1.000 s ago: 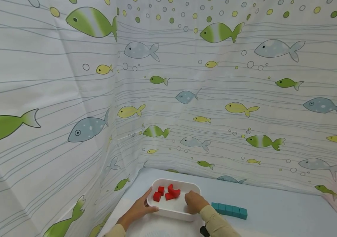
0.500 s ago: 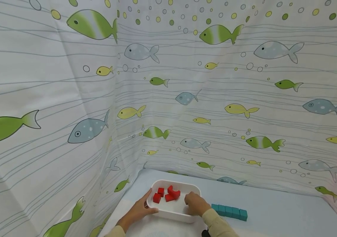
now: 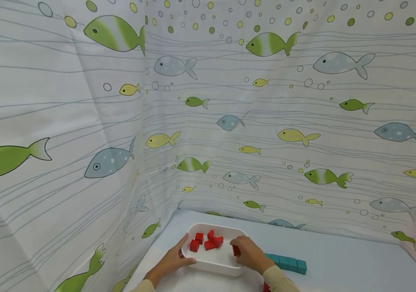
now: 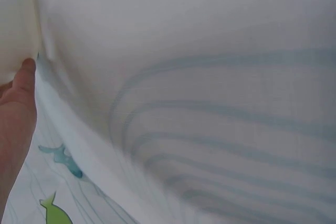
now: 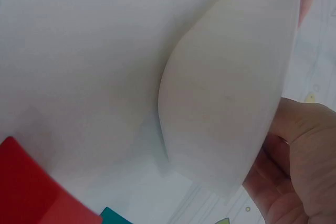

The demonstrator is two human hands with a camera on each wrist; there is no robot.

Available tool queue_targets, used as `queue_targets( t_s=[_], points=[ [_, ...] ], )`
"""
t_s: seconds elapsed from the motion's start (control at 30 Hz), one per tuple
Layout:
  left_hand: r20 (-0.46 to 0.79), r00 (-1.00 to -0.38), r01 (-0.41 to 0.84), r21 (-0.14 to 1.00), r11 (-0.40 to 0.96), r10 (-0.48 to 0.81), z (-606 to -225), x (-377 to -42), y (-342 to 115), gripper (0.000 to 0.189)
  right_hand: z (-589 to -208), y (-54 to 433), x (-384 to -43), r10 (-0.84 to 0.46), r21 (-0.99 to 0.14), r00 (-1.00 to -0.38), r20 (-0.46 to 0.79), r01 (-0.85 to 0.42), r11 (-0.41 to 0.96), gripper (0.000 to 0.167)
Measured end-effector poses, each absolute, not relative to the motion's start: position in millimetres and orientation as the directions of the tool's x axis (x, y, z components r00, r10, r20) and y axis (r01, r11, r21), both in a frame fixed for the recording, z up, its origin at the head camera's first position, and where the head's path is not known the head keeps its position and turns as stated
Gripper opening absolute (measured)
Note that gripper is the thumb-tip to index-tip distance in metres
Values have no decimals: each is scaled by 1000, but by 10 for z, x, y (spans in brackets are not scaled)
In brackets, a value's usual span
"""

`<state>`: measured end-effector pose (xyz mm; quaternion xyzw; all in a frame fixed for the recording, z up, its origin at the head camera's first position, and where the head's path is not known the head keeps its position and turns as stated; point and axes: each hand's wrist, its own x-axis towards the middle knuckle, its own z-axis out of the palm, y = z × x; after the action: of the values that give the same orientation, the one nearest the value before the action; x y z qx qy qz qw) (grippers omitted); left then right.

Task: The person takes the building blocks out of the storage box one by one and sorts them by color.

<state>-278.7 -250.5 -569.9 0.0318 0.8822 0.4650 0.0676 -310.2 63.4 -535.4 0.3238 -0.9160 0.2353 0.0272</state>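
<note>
A white tray (image 3: pixel 215 265) holds several red blocks in its left half, among them two cubes (image 3: pixel 194 245) and an arch-shaped block (image 3: pixel 215 237). My left hand (image 3: pixel 171 260) grips the tray's left end, thumb along the front and fingers at the side. At the tray's right end, my right hand (image 3: pixel 249 253) pinches a red block (image 3: pixel 236 250), partly hidden by the fingers. The right wrist view shows the tray's outer wall (image 5: pixel 220 87) with the right hand (image 5: pixel 302 156) beside its rim. In the left wrist view, part of the left hand (image 4: pixel 18 103) touches the tray's edge.
A row of teal cubes (image 3: pixel 287 263) lies on the table (image 3: pixel 339 259) right of the tray, partly behind the right hand. A red piece (image 3: pixel 266 287) shows beside the right sleeve. Fish-patterned curtains (image 3: pixel 229 142) close off the back and left.
My right hand has risen a little and shifted right inside the tray, and a red block now shows in its fingers. A red piece has come into view beside the right sleeve.
</note>
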Motion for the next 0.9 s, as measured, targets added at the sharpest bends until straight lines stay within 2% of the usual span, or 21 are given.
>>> queue_targets(
  t_s=[0.23,0.37,0.53,0.63,0.9],
  points=[
    [-81,-988,4,832,555,129,-5676,-2769,-2498,108,-5313,817,-3083,-574,-511,-768,286,-628,587,27],
    [-79,-988,7,836,549,132,-5682,-2769,-2499,109,-5243,917,-3059,-558,-509,-765,322,-637,580,31],
    [-86,-986,7,836,549,143,-5693,-2772,-2494,109,-5176,1082,-2976,-527,-568,-799,290,-587,577,38],
    [-89,-986,3,838,546,143,-5675,-2765,-2491,109,-5167,1186,-2919,-509,-587,-819,264,-555,589,37],
    [-86,-987,7,825,565,139,-5645,-2758,-2485,108,-5198,1483,-2724,-464,-573,-857,222,-500,649,37]
  ],
)
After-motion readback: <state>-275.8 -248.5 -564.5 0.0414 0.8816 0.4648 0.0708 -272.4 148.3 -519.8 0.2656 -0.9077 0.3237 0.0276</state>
